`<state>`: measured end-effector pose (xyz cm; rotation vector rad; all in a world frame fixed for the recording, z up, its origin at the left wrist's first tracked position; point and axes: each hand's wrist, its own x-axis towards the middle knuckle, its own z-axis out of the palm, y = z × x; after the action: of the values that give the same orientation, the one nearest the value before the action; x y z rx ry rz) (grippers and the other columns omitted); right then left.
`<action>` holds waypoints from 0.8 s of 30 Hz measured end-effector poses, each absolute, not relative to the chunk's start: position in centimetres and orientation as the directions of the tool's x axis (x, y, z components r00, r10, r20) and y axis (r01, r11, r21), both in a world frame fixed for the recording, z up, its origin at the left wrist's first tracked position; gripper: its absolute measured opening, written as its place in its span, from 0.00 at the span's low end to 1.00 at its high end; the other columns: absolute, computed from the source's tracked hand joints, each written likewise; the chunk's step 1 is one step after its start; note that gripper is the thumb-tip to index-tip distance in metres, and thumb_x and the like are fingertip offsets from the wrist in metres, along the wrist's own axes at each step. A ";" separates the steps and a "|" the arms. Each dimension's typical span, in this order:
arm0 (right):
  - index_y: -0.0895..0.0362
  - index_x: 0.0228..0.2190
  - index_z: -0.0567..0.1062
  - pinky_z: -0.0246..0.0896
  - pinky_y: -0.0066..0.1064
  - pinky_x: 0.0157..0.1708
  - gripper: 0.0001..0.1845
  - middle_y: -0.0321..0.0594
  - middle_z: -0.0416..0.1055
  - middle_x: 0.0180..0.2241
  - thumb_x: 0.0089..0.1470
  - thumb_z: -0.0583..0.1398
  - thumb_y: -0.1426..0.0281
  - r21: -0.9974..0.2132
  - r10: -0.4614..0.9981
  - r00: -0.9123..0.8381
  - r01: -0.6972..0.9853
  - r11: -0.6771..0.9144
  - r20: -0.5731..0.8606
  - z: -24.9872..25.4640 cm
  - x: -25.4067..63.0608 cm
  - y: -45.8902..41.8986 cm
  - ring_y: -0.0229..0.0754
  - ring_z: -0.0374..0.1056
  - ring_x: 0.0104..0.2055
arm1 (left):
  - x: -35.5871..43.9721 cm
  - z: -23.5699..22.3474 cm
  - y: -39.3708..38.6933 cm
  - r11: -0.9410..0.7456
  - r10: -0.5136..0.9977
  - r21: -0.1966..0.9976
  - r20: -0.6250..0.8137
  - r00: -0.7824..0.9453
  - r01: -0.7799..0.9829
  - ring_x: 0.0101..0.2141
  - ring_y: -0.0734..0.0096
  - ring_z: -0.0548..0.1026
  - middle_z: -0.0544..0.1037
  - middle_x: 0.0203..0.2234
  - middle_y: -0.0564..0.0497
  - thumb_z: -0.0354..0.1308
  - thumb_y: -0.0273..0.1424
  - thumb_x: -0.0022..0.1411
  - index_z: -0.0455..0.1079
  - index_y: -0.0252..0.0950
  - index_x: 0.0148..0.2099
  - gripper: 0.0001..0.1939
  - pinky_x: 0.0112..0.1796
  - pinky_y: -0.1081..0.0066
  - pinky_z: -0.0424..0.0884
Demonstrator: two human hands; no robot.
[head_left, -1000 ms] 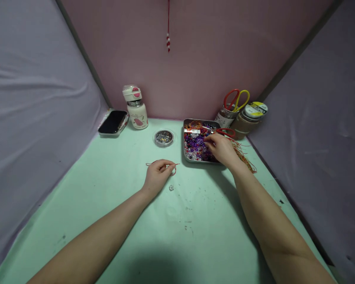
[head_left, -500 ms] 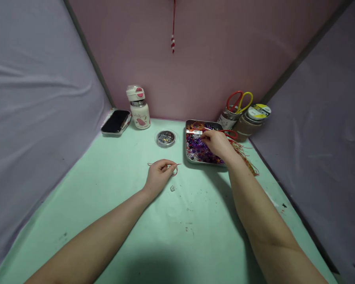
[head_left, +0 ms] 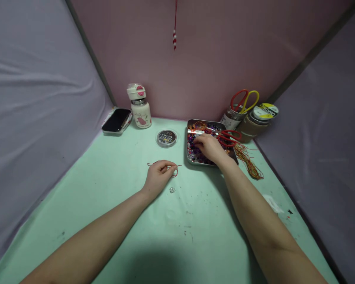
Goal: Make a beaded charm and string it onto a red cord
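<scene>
My left hand rests on the table with thumb and forefinger pinched on a thin red cord. The cord's tip pokes out past the fingertips, and a loop of it hangs below. Just in front of that hand lies a small cluster of clear beads. My right hand reaches into a metal tin filled with purple, dark and clear beads. Its fingers are curled down together at the beads; whatever they hold is hidden. Red-handled scissors lie across the tin behind that hand.
A round clear case stands left of the tin. Further back are a phone and a white bottle. At the right are jars, yellow-handled scissors and a bundle of cords. A beaded red string hangs above.
My right hand has shifted slightly left and toward me within the tin, uncovering more of the red-handled scissors. My left hand has kept its pinch on the cord. The view has moved slightly.
</scene>
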<state>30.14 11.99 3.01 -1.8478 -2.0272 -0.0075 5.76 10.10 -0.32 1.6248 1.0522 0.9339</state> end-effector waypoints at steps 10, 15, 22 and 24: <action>0.58 0.36 0.78 0.59 0.34 0.42 0.09 0.46 0.73 0.37 0.55 0.58 0.73 -0.165 0.970 -0.019 0.984 0.061 0.244 2.4 29.6 12.1 0.46 0.66 0.41 | 5.8 -0.3 10.0 -0.191 0.934 0.958 0.110 0.341 0.214 0.21 0.75 0.63 0.73 0.21 0.53 0.60 0.37 0.54 0.77 0.37 0.32 0.09 0.30 0.71 0.67; 0.56 0.37 0.78 0.57 0.34 0.41 0.10 0.46 0.73 0.37 0.55 0.57 0.72 -0.107 0.969 -0.031 0.993 0.059 0.245 2.6 29.4 11.9 0.47 0.65 0.41 | 5.8 -0.1 10.0 -0.189 0.934 0.957 0.106 0.342 0.219 0.20 0.76 0.61 0.70 0.19 0.55 0.60 0.35 0.54 0.76 0.37 0.32 0.08 0.28 0.71 0.66; 0.55 0.32 0.77 0.50 0.43 0.45 0.07 0.46 0.74 0.41 0.53 0.58 0.71 -0.106 0.923 0.040 0.994 0.000 0.382 2.7 29.2 11.5 0.54 0.62 0.47 | 5.8 -0.3 10.0 -0.179 0.936 0.959 0.097 0.338 0.219 0.20 0.77 0.60 0.69 0.18 0.56 0.60 0.35 0.54 0.76 0.37 0.32 0.08 0.28 0.71 0.65; 0.55 0.33 0.75 0.48 0.45 0.47 0.06 0.45 0.74 0.41 0.53 0.58 0.72 -0.174 0.885 0.081 0.985 0.001 0.459 3.5 29.3 11.2 0.53 0.63 0.47 | 5.8 -0.4 10.0 -0.188 0.935 0.957 0.106 0.339 0.220 0.20 0.77 0.61 0.69 0.18 0.56 0.60 0.36 0.55 0.76 0.37 0.32 0.08 0.28 0.71 0.65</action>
<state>29.30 11.16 3.53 -1.9223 -1.8418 -0.3007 5.77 10.04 -0.36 1.6429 1.0558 0.9335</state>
